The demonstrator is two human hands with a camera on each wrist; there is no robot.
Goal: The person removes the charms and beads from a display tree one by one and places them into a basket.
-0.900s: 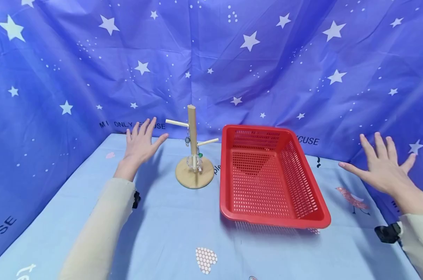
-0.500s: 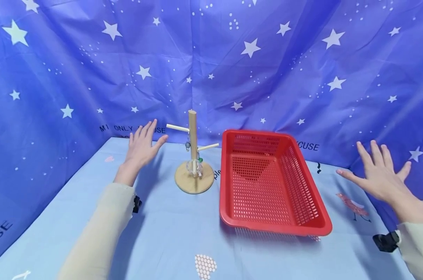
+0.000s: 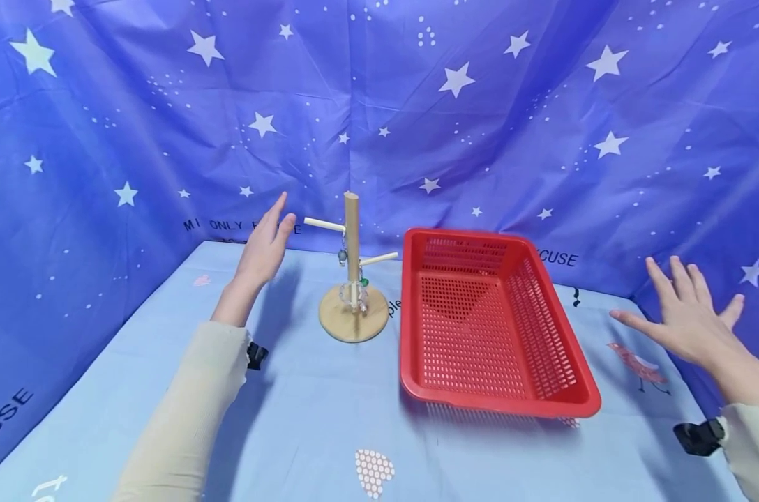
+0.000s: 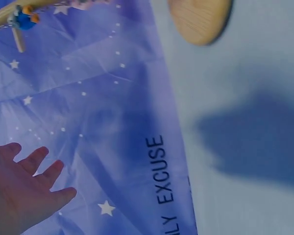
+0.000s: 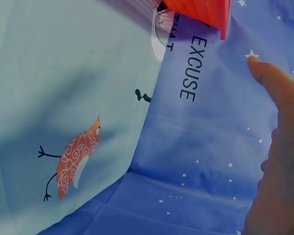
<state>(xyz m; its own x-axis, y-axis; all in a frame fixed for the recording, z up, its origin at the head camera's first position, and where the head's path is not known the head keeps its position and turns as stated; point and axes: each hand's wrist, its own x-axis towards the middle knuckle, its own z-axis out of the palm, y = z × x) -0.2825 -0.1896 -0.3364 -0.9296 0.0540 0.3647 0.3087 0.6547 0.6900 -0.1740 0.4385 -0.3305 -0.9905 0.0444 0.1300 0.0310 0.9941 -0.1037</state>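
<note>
A wooden stand (image 3: 352, 237) with a round base (image 3: 335, 326) and short pegs stands upright left of centre. Trinkets hang from its pegs: a grey-blue beaded one (image 3: 343, 256), one with a green bead (image 3: 364, 282), and a clear beaded loop (image 3: 345, 295). Blue and orange beads (image 4: 25, 18) show in the left wrist view. My left hand (image 3: 263, 251) hovers left of the stand, fingers straight, touching nothing. To the right of the red basket (image 3: 411, 314), my right hand (image 3: 693, 317) is raised with spread fingers and holds nothing.
The perforated red basket sits right of the stand, with nothing seen inside. A light blue printed cloth (image 3: 304, 418) covers the table. Blue starry curtains (image 3: 392, 84) rise behind and at both sides.
My left hand has turned edge-on, its fingers now closer together, and moved slightly up and right. The right hand stays spread in about the same place. Stand and basket have not moved.
</note>
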